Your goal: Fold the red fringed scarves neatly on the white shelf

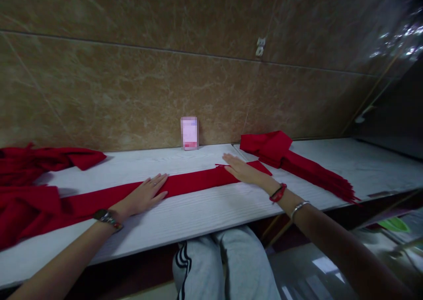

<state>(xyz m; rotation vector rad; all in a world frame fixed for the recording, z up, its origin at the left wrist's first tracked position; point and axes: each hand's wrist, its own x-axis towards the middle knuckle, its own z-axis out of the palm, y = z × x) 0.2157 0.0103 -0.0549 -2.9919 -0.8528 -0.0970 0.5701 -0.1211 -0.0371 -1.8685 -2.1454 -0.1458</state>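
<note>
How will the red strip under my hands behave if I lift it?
The strip is probably floppy, since the red cloth at its left end lies in loose folds. It's likely light too, looking thin against the table.

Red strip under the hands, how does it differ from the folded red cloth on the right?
The red strip lies as a long, flat band, while the folded red cloth bends at an angle. The left hand and right hand lie over the strip; neither is on the folded cloth. Both cloths are red, on the white table.
</note>
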